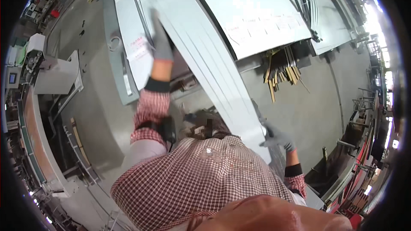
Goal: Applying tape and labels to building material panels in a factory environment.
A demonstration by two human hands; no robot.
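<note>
A long, pale grey metal strip (pixel 214 68) with lengthwise creases runs from the far stack down to my waist. My right hand (pixel 277 139), in a grey glove, grips the strip's right edge near its close end. Farther off, my left hand (pixel 162 45), also gloved in grey, reaches along the strip's left edge with its fingers stretched out and slightly blurred. Whether those fingertips touch the strip I cannot tell. Beside this hand lies a white sheet (pixel 139 55) with red print.
A broad stack of pale sheets (pixel 261 17) is on the far right, with thin dark strips (pixel 306 4) on top. Wooden offcuts (pixel 284 75) poke out beneath it. At left stand a grey panel (pixel 58 77) and a long bench (pixel 38 137); metal racking (pixel 346 145) lines the right.
</note>
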